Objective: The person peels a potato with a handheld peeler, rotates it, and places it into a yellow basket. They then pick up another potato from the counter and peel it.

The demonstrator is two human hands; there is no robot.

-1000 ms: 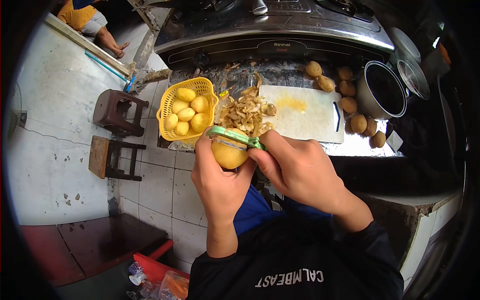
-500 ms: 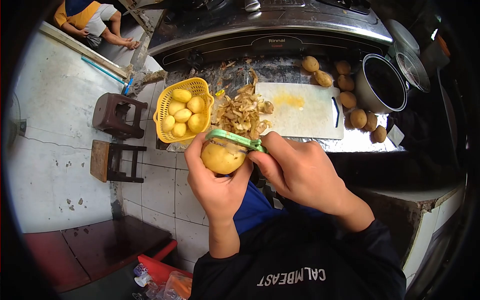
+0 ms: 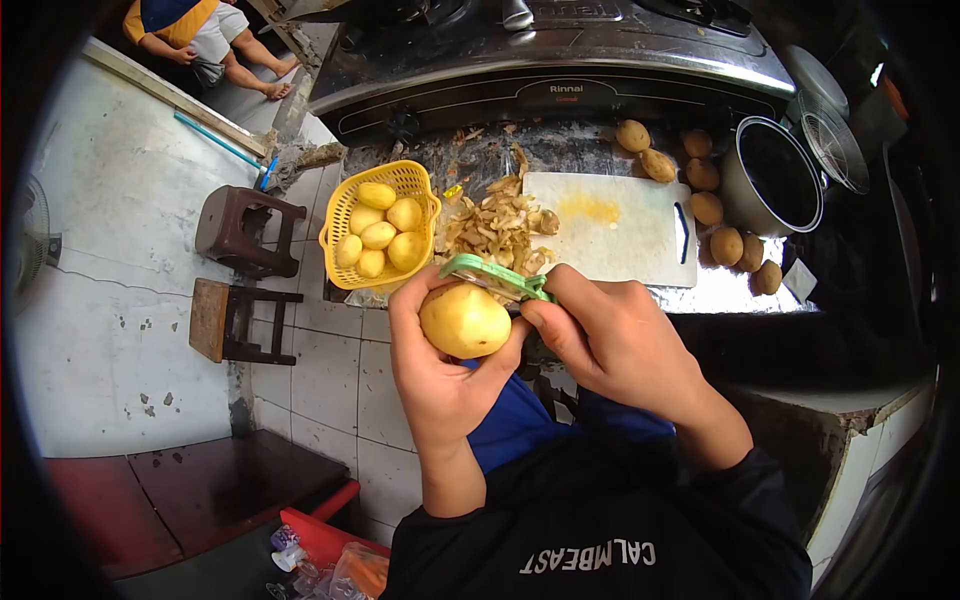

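Note:
My left hand point(image 3: 435, 385) cups a peeled yellow potato point(image 3: 464, 320) from below, just in front of the counter edge. My right hand point(image 3: 610, 335) grips a green peeler point(image 3: 495, 277), whose head rests along the potato's far top side. Behind the peeler lies a heap of potato peels point(image 3: 495, 222) on the counter. A yellow basket point(image 3: 345, 215) to the left holds several peeled potatoes point(image 3: 385, 232). A white cutting board point(image 3: 615, 225) lies right of the peels.
Unpeeled potatoes point(image 3: 725, 245) lie along the board's right side beside a dark metal pot point(image 3: 770, 180). A gas stove point(image 3: 560, 60) stands behind. On the tiled floor at left are a plastic stool point(image 3: 240, 230) and a wooden stool point(image 3: 230, 320); another person point(image 3: 200, 35) sits at top left.
My left hand has turned the potato, so its smooth peeled face now shows. The peeler has shifted to the potato's far upper edge. The person at top left has moved their legs.

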